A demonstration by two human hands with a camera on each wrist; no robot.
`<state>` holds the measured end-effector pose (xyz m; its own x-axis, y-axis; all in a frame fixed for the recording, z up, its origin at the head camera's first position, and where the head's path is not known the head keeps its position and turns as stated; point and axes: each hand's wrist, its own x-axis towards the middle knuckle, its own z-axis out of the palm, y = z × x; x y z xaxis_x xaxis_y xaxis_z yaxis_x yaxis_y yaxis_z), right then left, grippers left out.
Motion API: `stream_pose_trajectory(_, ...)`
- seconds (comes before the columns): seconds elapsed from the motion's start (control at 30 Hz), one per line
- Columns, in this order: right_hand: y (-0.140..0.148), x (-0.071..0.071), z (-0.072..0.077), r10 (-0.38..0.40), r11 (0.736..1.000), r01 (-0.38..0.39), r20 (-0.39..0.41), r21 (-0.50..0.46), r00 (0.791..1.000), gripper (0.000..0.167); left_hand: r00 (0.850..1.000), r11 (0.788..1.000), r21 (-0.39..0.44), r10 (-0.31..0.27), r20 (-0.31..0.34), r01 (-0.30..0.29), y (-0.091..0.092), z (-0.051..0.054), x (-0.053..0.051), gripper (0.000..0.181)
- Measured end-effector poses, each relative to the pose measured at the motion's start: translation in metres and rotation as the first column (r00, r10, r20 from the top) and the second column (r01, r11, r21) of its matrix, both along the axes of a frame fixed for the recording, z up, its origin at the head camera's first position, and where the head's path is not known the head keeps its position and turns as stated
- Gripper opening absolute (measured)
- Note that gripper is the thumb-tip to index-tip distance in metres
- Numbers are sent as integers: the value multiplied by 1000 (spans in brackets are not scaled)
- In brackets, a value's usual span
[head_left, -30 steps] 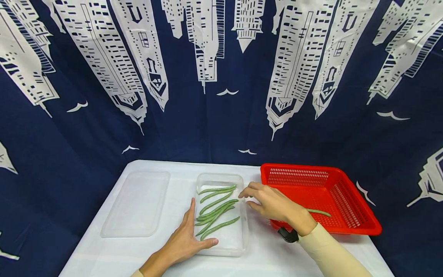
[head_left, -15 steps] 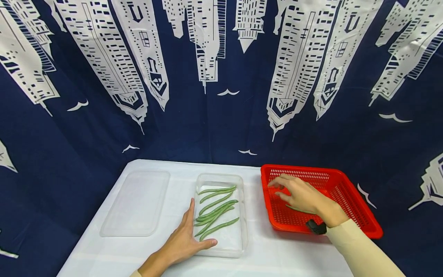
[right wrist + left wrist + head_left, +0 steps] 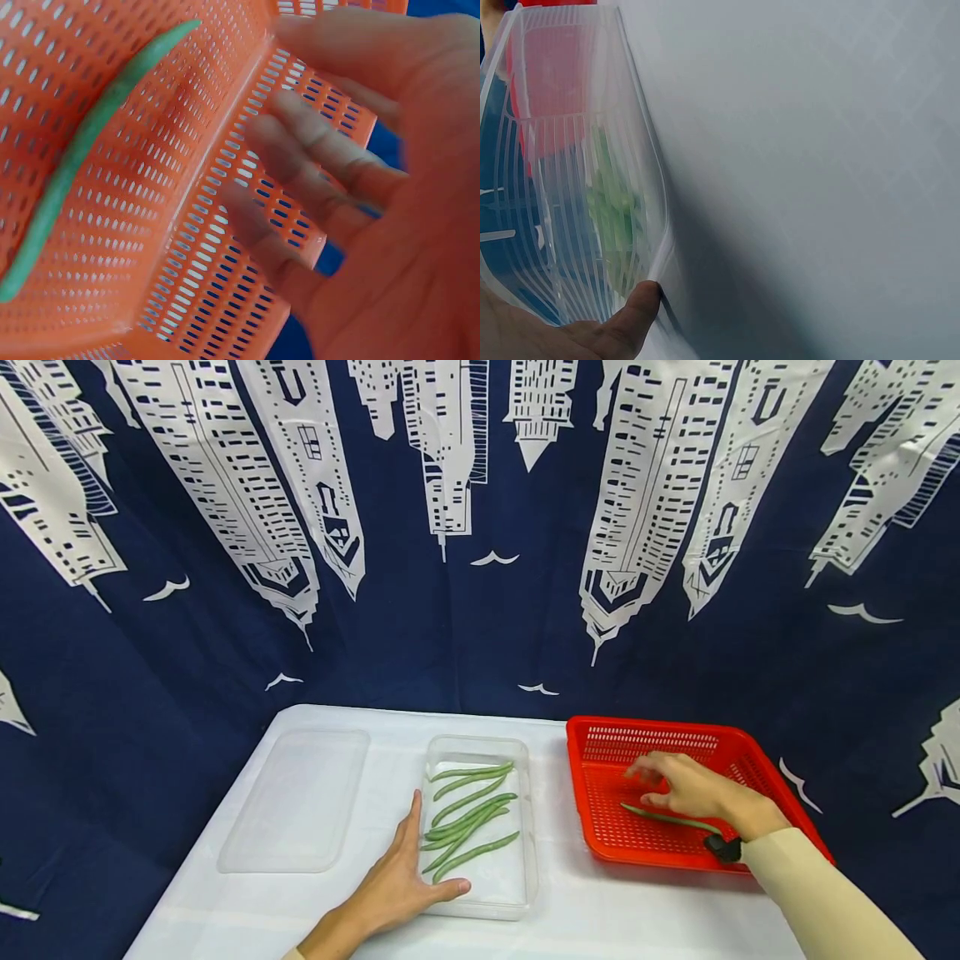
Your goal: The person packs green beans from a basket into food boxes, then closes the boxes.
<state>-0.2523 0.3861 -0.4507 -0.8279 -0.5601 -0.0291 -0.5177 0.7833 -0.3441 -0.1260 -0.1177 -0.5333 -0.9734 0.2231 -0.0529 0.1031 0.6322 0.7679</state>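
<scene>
My left hand point(image 3: 396, 872) rests against the left side of a clear plastic container point(image 3: 531, 860), its fingers along the wall and its thumb stretched over the near end. Several green beans point(image 3: 468, 818) lie inside, mostly side by side. In the left wrist view, a fingertip point(image 3: 645, 294) touches the container's edge. Over the red basket point(image 3: 592, 835) hovers my right hand point(image 3: 693, 789), fingers loosely bent and holding nothing. One green bean point(image 3: 667, 817) lies on the basket floor, just below that hand. In the right wrist view the bean point(image 3: 86, 142) is apart from the fingers.
A flat translucent lid point(image 3: 296, 802) lies on the white table point(image 3: 360, 935), left of the container. The basket stands at the table's right edge. Behind the table hangs a dark blue cloth point(image 3: 450, 635) with white building prints.
My right hand has moved right, from beside the container to above the red basket, and then lowered slightly toward the bean there. The left hand and the container have stayed put.
</scene>
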Motion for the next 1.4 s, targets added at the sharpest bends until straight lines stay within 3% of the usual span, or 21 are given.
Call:
stream_pose_trajectory(0.4,27,-10,-10,-52,999,53,167,-2,985,43,1000,1000,10,-8,-8,8,-2,0,-2,155)
stream_pose_trajectory(0.67,33,-15,-17,-32,998,44,250,-43,968,41,1000,1000,15,-5,-5,5,-3,0,-3,154)
stream_pose_trajectory(1.0,37,-15,-33,-62,993,90,309,-79,949,31,1000,1000,27,-12,-15,12,-2,-2,-2,153)
stream_pose_trajectory(1.4,36,-15,-38,-19,992,57,314,-112,949,29,1000,1000,29,-7,-10,8,-1,-1,0,153)
